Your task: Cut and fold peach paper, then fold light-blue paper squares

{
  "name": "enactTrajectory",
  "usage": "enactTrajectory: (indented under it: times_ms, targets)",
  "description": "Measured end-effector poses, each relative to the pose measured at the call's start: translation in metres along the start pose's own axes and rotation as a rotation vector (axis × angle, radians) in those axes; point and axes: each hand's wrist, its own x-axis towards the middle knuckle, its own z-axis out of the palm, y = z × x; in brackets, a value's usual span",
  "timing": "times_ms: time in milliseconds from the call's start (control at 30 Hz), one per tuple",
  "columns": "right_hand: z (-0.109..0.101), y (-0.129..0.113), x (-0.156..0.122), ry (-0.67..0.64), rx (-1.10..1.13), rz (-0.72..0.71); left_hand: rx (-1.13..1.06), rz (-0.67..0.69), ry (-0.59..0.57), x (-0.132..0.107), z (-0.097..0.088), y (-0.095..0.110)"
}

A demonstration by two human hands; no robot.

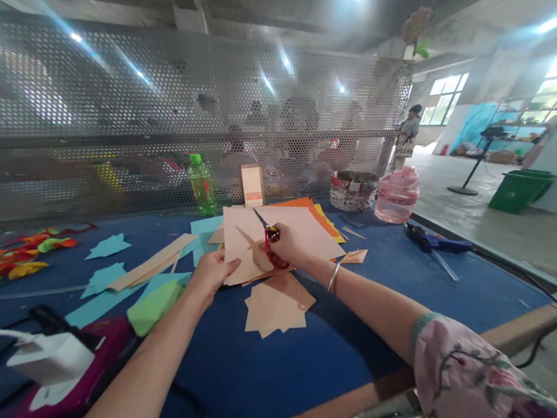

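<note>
My left hand (215,275) pinches the lower left edge of a sheet of pale peach paper (306,232) between thumb and fingers. In my right hand (288,243) are scissors (267,237) with red and black handles, their blades pointing away from me above the paper. The blades look close together, and their shadow falls on the sheet. Several peach star-shaped cutouts (277,310) lie stacked on the blue table just below the sheet. Orange paper (300,203) and yellow paper show from under its far right side.
Left of my hands lie blue paper pieces (106,245), peach strips (151,264) and a white charger (49,359) in a purple power strip. Behind stand a green bottle (202,187), a woven basket (354,190) and a pink container (396,197). A blue glue gun (438,242) lies right.
</note>
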Motion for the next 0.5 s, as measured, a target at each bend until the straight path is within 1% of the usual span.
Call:
enactTrajectory:
  times_ms: [167, 500]
  targets:
    - [0.0007, -0.0029, -0.0036, 0.010, 0.018, -0.007, 0.008, -0.014, 0.002, 0.0040, -0.0010, -0.0035]
    - [0.0028, 0.0033, 0.0002, 0.027, 0.022, -0.011, -0.012, -0.021, -0.027, 0.0078, -0.0028, -0.0075]
